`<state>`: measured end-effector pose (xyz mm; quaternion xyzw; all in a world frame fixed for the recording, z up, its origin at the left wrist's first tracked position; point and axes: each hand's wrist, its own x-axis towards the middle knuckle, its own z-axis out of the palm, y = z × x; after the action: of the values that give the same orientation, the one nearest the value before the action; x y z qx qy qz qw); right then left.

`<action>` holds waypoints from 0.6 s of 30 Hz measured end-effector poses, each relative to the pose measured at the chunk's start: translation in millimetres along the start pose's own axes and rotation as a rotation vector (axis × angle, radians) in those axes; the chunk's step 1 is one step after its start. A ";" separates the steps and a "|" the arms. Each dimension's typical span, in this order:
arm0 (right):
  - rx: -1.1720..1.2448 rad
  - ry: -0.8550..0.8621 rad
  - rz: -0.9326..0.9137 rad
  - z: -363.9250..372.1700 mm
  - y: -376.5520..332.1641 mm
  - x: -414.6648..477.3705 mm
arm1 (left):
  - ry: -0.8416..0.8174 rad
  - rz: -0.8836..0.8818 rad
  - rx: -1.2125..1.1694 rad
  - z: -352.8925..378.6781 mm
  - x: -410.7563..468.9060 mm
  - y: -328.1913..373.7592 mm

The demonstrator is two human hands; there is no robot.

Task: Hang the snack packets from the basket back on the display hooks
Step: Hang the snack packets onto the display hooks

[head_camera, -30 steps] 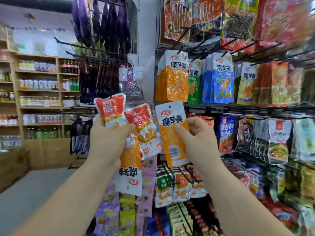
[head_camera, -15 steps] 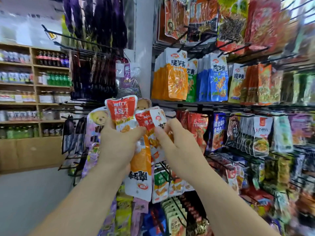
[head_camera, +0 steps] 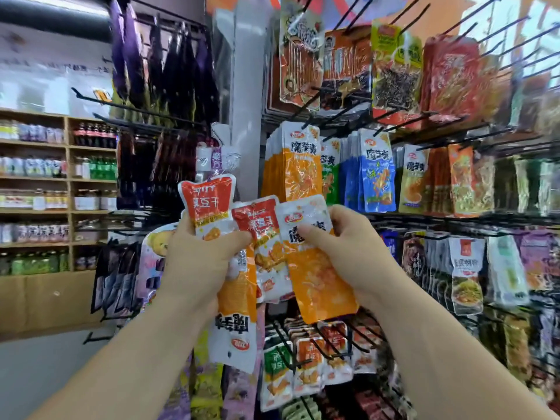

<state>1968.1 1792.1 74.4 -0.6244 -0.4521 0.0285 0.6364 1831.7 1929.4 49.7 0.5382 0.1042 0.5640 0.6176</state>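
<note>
Snack packets [head_camera: 260, 234] fan out between my two hands in front of a shop's peg wall. My left hand [head_camera: 200, 265] grips three of them together, thumb curled across their fronts. A red-topped packet [head_camera: 209, 204] stands highest at the left, with a second red packet [head_camera: 257, 219] just to its right. An upside-down orange-and-white packet [head_camera: 235, 325] hangs below my fist. My right hand [head_camera: 351, 253] pinches a single orange packet [head_camera: 321, 286], thumb pressed on its white top and the other fingers curled behind it. Its left edge overlaps the second red packet.

Above and farther back, a thick row of matching orange packets [head_camera: 295, 168] hangs on the wall. Green packets [head_camera: 330, 174] and blue packets [head_camera: 377, 174] hang just to the right of that row. Black display hooks [head_camera: 404, 123] jut out toward me above it, and larger pouches [head_camera: 345, 65] of red and brown snacks hang higher up. More small packets [head_camera: 306, 359] hang on hooks near the bottom, under my hands.

At far left, wooden shelves [head_camera: 68, 189] carry rows of bottles [head_camera: 94, 134], and dark purple bags [head_camera: 169, 65] hang from a rack nearer to me. The right side of the wall is blurred.
</note>
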 end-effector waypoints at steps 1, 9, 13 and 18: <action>0.048 0.003 -0.001 -5.1 -3.8 6.2 | 0.003 0.000 -0.003 1.7 3.5 2.2; 0.188 0.062 -0.039 -20.2 -38.3 82.8 | 0.054 0.040 -0.009 24.9 27.1 15.0; 0.112 0.137 -0.109 -14.0 -49.6 117.4 | 0.071 0.064 -0.003 28.1 32.3 17.7; 0.185 0.196 -0.129 -8.7 -51.3 142.5 | 0.087 0.103 -0.008 20.5 34.9 21.1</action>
<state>2030.3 1859.8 195.0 -0.5323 -0.4224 -0.0321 0.7330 1846.4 1941.8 91.1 0.5152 0.1007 0.6184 0.5848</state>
